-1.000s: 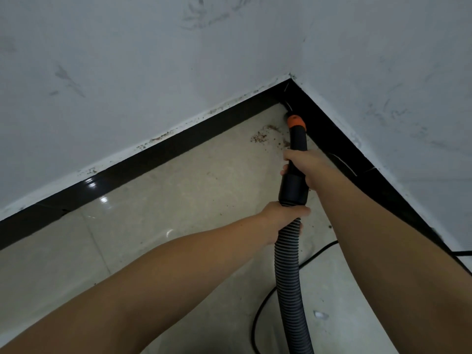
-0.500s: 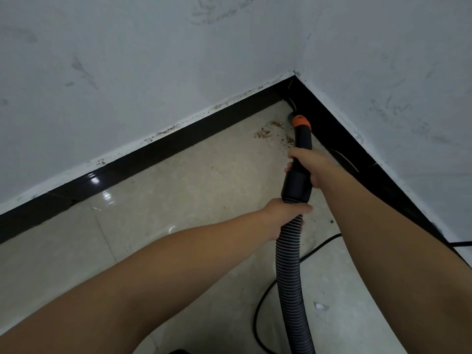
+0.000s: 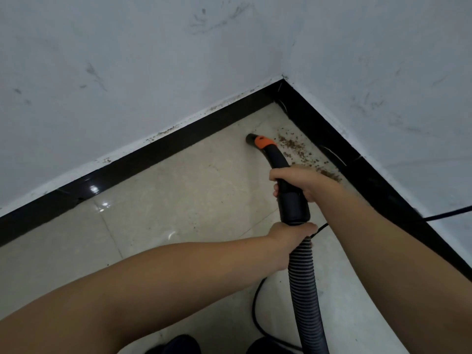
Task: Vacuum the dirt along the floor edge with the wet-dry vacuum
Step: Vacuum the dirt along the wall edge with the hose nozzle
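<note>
Item: black rigid vacuum nozzle tube with an orange collar [image 3: 270,152], curved, its open tip lowered to the cream glossy floor tiles [image 3: 178,190] near the room corner, mouth facing left; whether the tip touches the tile I cannot tell. Item: my right hand [image 3: 301,185], fingers and thumb wrapped round the black tube just above its wider cuff, grip closed firmly on it. Item: my left hand [image 3: 291,236], curled round the joint where the cuff meets the grey-black ribbed flexible hose [image 3: 304,284], likewise clasped tight; the hose runs down from that hand to the bottom edge of view. Item: scatter of brown crumbly dirt [image 3: 304,154], lying on the tile just right of the nozzle tube, in a band running along the right-hand stretch of glossy black skirting board [image 3: 339,149], part of it hidden behind my right hand. Item: thin black power cable [image 3: 255,302], looping on the floor beside the hose, with another length crossing the skirting at the right edge. Item: white painted walls [image 3: 127,72], scuffed with grey marks, meeting at the corner; brown specks along the top edge of the left skirting. Item: two dark shoe toes [image 3: 178,344] at the bottom of view.
</note>
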The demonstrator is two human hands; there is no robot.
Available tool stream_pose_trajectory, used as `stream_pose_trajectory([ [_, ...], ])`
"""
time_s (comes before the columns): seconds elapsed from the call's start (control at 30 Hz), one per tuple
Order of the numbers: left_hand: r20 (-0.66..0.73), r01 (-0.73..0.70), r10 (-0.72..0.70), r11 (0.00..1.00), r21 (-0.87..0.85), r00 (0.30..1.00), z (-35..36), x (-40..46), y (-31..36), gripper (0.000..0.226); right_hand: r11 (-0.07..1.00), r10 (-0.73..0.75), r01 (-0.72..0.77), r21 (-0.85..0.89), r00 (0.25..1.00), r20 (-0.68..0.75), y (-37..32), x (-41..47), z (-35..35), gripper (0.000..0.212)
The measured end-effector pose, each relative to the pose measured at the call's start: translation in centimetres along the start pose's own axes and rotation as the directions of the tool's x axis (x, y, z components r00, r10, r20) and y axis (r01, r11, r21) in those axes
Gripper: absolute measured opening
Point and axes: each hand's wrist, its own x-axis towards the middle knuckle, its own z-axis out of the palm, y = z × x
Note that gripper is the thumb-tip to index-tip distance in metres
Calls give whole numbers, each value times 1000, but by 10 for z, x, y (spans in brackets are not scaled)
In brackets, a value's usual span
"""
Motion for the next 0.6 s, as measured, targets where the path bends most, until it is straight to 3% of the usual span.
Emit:
stream_pose_trajectory([
  [0.33, -28, -69, 72, 992, 103, 997, -18, 11, 48, 19, 988, -26, 46, 145, 991, -135, -27, 30, -6, 23],
  [0.6, 6, -41, 41, 998, 47, 999, -9, 13, 40, 17, 999, -32, 32, -5, 996, -78, -30, 28, -4, 24],
])
